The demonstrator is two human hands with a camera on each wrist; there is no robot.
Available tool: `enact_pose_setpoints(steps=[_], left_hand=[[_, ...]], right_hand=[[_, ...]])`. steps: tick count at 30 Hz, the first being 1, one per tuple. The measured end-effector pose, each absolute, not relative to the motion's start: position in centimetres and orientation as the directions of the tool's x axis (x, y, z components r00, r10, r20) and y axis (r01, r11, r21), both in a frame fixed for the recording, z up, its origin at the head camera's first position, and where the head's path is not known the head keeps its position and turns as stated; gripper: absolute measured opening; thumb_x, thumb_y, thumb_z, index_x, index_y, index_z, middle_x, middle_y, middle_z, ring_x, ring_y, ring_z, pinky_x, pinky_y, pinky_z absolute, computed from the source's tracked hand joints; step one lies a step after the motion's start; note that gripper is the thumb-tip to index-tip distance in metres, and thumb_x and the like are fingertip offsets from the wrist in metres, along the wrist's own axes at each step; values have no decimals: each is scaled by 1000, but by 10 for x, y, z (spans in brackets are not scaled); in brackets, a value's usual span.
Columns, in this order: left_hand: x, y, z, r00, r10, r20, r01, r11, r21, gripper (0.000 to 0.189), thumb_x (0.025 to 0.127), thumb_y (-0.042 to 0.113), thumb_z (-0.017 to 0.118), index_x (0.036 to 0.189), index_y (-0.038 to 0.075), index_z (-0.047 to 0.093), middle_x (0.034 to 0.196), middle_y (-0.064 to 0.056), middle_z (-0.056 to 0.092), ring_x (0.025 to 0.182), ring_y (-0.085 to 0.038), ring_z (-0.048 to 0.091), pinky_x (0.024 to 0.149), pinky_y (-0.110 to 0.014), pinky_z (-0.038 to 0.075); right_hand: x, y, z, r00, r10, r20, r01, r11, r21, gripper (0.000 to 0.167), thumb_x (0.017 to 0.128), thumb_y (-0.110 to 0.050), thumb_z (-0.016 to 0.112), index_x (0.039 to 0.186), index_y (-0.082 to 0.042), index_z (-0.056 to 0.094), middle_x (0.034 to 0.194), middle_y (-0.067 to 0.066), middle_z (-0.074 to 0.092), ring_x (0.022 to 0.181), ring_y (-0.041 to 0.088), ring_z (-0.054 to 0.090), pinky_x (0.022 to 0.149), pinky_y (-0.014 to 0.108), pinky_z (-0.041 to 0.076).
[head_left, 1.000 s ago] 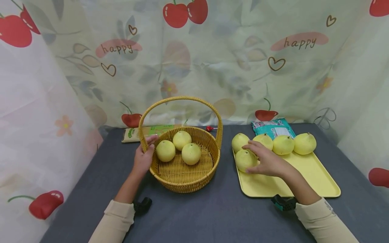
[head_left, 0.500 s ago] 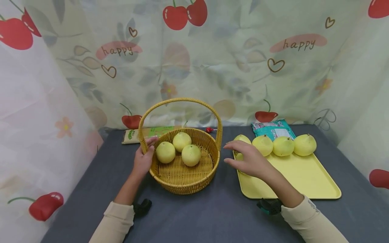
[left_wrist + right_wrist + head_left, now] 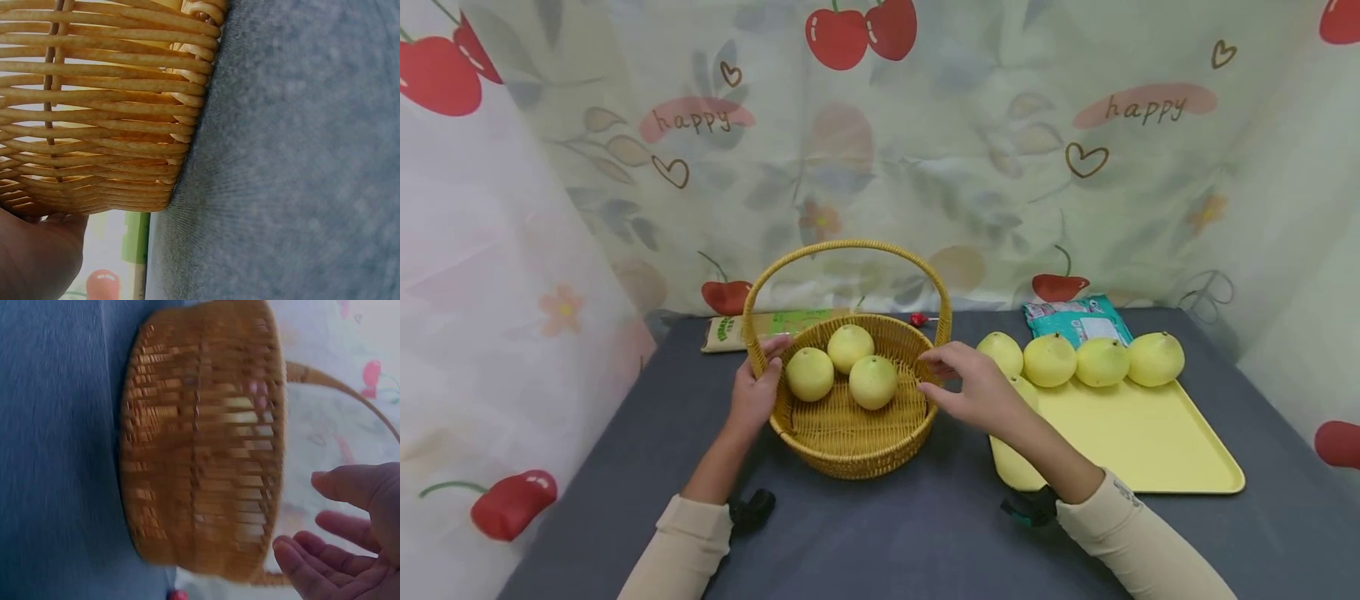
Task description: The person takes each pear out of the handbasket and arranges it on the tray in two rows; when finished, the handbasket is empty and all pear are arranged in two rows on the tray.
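Observation:
A golden wicker basket (image 3: 850, 457) with an arched handle stands on the dark cloth, with three pale yellow-green, pomelo-like fruits (image 3: 872, 382) inside. My left hand (image 3: 754, 396) grips the basket's left side at the foot of the handle, thumb on the near side of the rim. In the left wrist view, that hand (image 3: 40, 256) is against the weave. My right hand (image 3: 973, 387) is beside the basket's right rim, fingers and thumb spread with nothing between them. The right wrist view shows its fingertips (image 3: 284, 550) close to the rim.
To the right lies a yellow tray (image 3: 1138, 442) with several similar fruits (image 3: 1102, 362), one partly hidden by my right forearm. Behind it sits a teal packet (image 3: 1075, 318). A beige-green package (image 3: 726, 333) and a small red item (image 3: 919, 319) lie behind the basket.
My right hand has moved left from around a fruit on the tray to the basket's right rim, leaving that fruit on the tray. My left hand keeps its grip on the basket.

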State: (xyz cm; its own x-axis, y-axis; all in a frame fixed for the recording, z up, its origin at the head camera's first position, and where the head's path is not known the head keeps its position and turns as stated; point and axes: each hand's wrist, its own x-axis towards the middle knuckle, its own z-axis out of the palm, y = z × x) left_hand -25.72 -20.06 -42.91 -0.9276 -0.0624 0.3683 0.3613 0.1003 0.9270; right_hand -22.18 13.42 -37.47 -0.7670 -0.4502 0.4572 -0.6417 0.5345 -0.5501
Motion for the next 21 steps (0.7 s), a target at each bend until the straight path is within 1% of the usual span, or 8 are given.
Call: enact_pose_setpoints(steps=[3, 6, 10, 14, 17, 21], left_hand=[[-257, -203, -428, -929, -69, 363, 355, 104, 929, 35, 105, -2, 46, 139, -10, 51, 140, -27, 53, 136, -32, 45, 111, -34, 29], [-257, -204, -429, -936, -60, 348, 341, 103, 934, 36, 105, -2, 46, 139, -9, 51, 141, -27, 53, 137, -30, 44, 112, -38, 28], [-257, -204, -429, -941, -52, 334, 328, 98, 940, 36, 105, -2, 45, 140, -8, 50, 141, -26, 52, 137, -29, 44, 113, -41, 27], [-257, -204, -427, -946, -46, 320, 314, 104, 944, 37, 105, -1, 46, 142, -6, 50, 143, -24, 52, 137, -28, 44, 112, -42, 29], [-257, -204, -427, -950, -40, 309, 302, 115, 946, 38, 105, 0, 46, 143, -4, 49, 144, -23, 51, 138, -27, 43, 111, -44, 30], [-257, -204, -427, -952, -40, 303, 296, 123, 947, 38, 106, 2, 46, 143, -4, 49, 144, -22, 52, 138, -27, 43, 112, -45, 29]], right_hand=[[-228, 122, -376, -770, -504, 391, -633, 520, -574, 43, 90, -19, 78, 127, -2, 64, 115, 10, 64, 102, 27, 64, 85, 45, 54], [-236, 110, -379, -789, -529, 313, -598, 542, -591, 53, 90, -23, 78, 133, -1, 60, 125, 15, 63, 109, 31, 63, 90, 47, 51], [-247, 97, -383, -806, -546, 230, -573, 619, -537, 63, 90, -28, 78, 140, 1, 54, 136, 18, 58, 120, 34, 58, 96, 48, 47], [-254, 84, -384, -820, -538, 195, -561, 689, -459, 69, 88, -31, 79, 143, 0, 52, 141, 17, 54, 128, 32, 52, 100, 48, 45], [-258, 77, -384, -826, -537, 172, -553, 715, -427, 71, 87, -32, 80, 144, 0, 51, 141, 17, 54, 128, 31, 52, 99, 47, 46], [-263, 70, -386, -833, -545, 95, -532, 742, -408, 76, 86, -39, 80, 146, -4, 49, 137, 12, 57, 119, 25, 57, 91, 42, 48]])
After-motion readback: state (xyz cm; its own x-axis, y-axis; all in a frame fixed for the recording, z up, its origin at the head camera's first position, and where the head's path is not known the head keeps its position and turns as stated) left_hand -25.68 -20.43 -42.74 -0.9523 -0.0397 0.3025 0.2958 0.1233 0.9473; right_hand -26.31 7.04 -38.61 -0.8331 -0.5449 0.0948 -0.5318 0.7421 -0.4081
